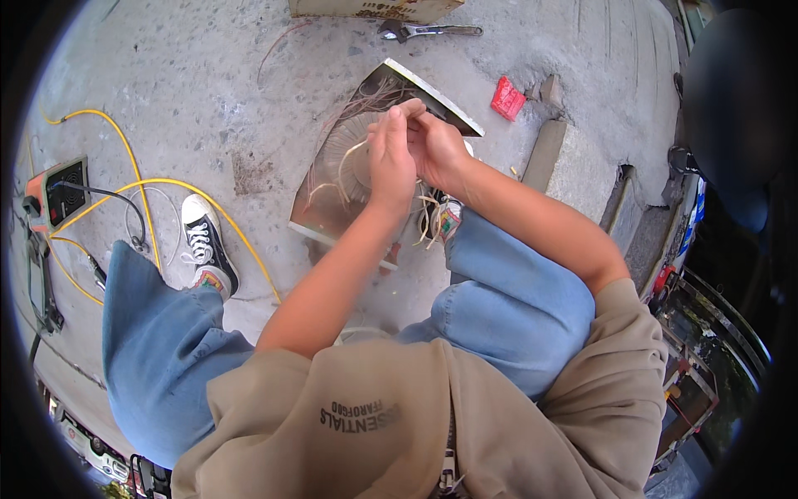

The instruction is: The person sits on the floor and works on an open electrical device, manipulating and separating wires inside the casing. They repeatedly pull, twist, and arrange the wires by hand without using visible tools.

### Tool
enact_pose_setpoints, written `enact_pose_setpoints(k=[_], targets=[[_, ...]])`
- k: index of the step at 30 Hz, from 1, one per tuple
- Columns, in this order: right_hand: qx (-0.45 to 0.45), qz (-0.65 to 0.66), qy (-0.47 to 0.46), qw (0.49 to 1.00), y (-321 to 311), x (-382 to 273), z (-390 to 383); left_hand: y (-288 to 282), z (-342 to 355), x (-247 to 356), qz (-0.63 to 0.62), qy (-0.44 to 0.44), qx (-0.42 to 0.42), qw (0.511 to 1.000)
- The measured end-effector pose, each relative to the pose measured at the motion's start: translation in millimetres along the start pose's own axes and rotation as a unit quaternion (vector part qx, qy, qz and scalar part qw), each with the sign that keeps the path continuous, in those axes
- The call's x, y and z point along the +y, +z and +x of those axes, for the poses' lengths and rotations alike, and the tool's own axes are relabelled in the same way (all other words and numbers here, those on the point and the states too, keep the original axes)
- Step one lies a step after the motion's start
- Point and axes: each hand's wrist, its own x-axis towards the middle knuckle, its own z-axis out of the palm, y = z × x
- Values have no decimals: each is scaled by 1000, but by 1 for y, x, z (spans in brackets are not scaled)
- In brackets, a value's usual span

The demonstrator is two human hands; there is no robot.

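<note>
My left hand (391,158) and my right hand (439,150) are raised close together, cupped toward each other with fingers bent inward. Whatever lies between them, if anything, is hidden by the fingers and palms. Below them on the ground sits an opened metal housing (312,223) with pale, flat edges. Inside it shows a round grey ribbed part (342,154), like a wound coil, partly covered by my left hand and forearm. Thin reddish-brown wires (378,98) bunch at its far end. Pale, loose leads (431,218) hang out near my right shoe.
An adjustable wrench (440,31) lies beyond the housing, beside a rusty box (378,9). A crumpled red packet (507,99) rests near a concrete block (544,154) at right. Yellow cable (218,193) loops past my left shoe (208,241) from an orange-and-black machine (65,193).
</note>
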Motion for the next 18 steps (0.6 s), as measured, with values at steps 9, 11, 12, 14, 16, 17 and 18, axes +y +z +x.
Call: enact_pose_setpoints(k=[9, 11, 12, 14, 16, 17, 18], targets=[[63, 15, -63, 996, -27, -19, 9, -2, 1, -11, 259, 176, -23, 949], [84, -180, -174, 964, -28, -37, 2, -6, 20, 0, 291, 126, 43, 947], [120, -302, -254, 911, -27, -45, 1, -16, 37, -4, 334, 114, 51, 934], [172, -451, -351, 803, -32, -54, 5, -33, 56, -15, 398, 127, 46, 907], [211, -516, -395, 731, -41, -59, 17, -44, 66, -27, 440, 177, 17, 880], [225, -541, -385, 713, -50, -61, 22, -45, 69, -33, 448, 186, 9, 874], [238, -566, -376, 694, -60, -62, 29, -47, 71, -39, 456, 194, 2, 869]])
